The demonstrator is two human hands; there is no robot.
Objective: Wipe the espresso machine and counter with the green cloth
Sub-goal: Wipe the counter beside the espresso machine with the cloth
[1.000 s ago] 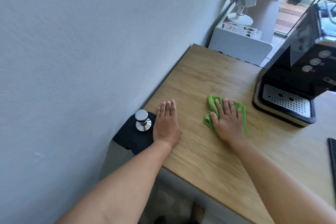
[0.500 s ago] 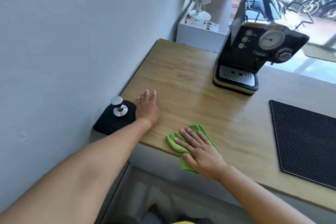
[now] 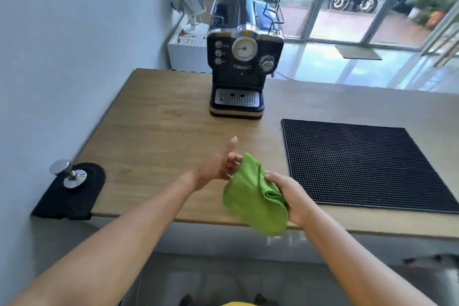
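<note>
Where the cloth is, head view: the green cloth [image 3: 250,196] is bunched between both hands, lifted off the counter [image 3: 161,126] above its near edge.
Right hand: the right hand [image 3: 289,196] grips the cloth's folded side, fingers wrapped round it.
Left hand: the left hand [image 3: 218,165] curls its fingers onto the cloth's upper edge, thumb sticking up free.
Machine: the espresso machine [image 3: 244,64] stands well beyond both hands, touched by neither.
Beside the hands: a ribbed mat [image 3: 360,164] lies right of the right hand; a tamper [image 3: 68,174] stands far left of the left hand.
Done: cannot tell; the wood shows no streaks or marks.
Left: nothing is being wiped now. This looks like a refold, with the machine and perhaps more counter to come.
</note>
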